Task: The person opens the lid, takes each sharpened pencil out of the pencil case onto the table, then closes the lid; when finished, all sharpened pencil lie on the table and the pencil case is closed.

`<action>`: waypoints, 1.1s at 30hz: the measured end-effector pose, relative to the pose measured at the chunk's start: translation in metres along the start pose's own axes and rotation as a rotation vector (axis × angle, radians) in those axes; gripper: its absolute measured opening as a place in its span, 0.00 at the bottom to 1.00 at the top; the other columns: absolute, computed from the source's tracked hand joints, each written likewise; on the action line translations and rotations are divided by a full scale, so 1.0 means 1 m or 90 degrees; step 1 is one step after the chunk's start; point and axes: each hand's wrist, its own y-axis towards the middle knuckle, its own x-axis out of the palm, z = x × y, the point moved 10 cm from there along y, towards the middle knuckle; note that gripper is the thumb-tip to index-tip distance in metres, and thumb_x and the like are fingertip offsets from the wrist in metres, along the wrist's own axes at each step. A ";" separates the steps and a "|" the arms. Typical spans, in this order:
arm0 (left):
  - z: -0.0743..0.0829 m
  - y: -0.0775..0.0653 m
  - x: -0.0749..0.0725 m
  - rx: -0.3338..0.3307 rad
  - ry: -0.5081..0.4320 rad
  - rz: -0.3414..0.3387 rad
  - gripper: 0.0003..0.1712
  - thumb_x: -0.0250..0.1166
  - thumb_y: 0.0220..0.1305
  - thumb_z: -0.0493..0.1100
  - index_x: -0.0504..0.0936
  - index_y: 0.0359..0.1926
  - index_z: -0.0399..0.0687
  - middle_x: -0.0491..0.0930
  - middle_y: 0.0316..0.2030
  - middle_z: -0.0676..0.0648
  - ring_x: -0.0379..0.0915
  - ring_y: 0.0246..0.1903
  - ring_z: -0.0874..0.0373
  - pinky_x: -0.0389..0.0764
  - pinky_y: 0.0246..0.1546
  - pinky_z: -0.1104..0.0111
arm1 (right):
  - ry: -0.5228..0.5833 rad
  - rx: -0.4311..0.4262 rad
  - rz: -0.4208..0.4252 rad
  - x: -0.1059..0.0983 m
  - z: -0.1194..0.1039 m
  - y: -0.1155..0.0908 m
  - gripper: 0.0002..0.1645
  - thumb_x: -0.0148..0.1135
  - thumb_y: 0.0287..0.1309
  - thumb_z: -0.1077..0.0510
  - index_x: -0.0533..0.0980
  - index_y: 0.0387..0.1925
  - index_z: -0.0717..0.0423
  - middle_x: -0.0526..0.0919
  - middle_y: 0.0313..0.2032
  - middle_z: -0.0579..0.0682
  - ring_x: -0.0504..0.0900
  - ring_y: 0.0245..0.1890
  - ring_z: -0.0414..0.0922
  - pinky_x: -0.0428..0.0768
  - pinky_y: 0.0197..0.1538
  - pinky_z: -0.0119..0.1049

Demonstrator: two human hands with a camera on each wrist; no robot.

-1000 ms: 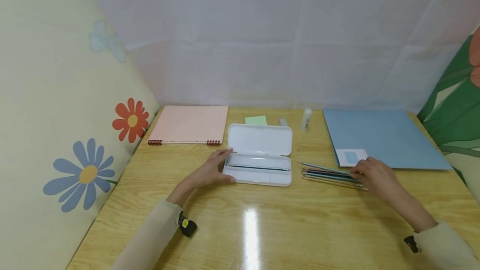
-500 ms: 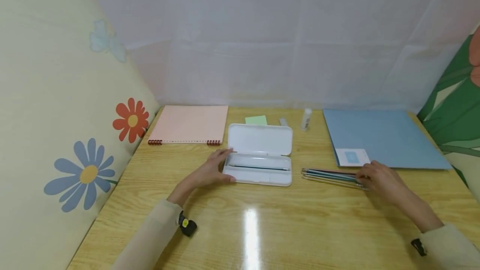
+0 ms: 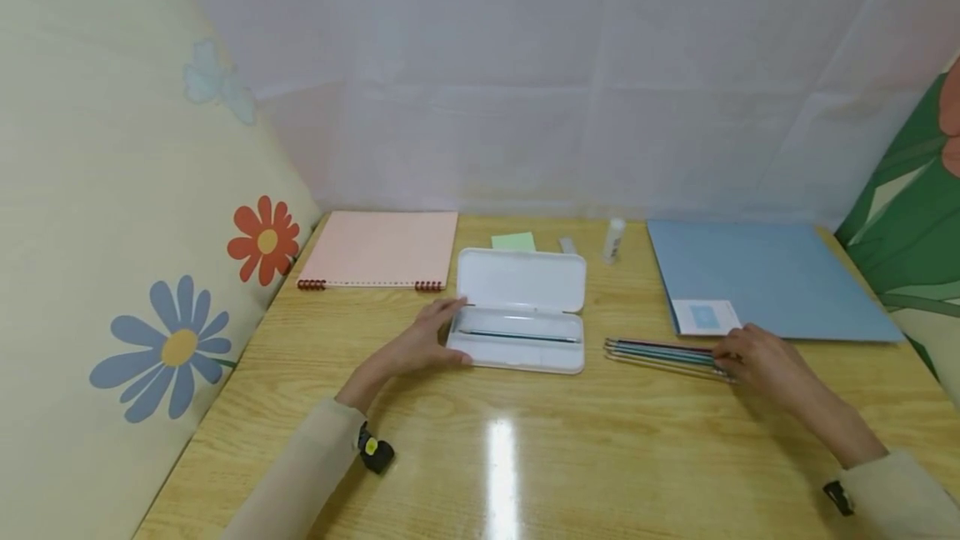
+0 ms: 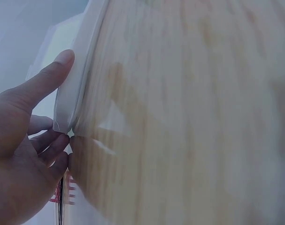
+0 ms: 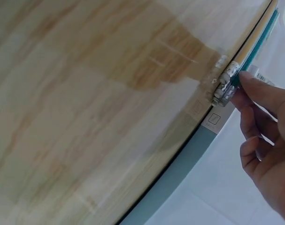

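Pencils [image 3: 660,357] are laid in a loose bundle on the counter [image 3: 600,457], to the right of the white pencil case [image 3: 495,355], and their silvery ends are met by the right hand [image 3: 761,363]. There the bundle is pinched between the thumb and fingers [image 5: 243,100]; how many pencils are caught cannot be told. The bundle's long axis is set from side to side, slanted a little so that the pinched end is nearer the person, and the opposite ends are aimed leftward at the case, which is not touched by them. Inside the case, whose lid is folded back, a single pencil [image 3: 517,337] is laid in nearly the same direction. The case's left end is held by the left hand [image 3: 416,342], with the thumb at the front corner. As a judgement, any lift is better suited to the right hand, and only a slight turn would be needed for the axes to be matched.
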 end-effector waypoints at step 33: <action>0.003 -0.001 -0.002 0.021 0.014 0.016 0.59 0.74 0.50 0.57 0.52 0.75 0.46 0.50 0.71 0.36 0.44 0.69 0.37 0.56 0.65 0.41 | 0.154 0.000 -0.210 0.071 -0.117 0.137 0.09 0.65 0.60 0.55 0.84 0.39 0.54 0.81 0.36 0.46 0.76 0.36 0.43 0.77 0.38 0.36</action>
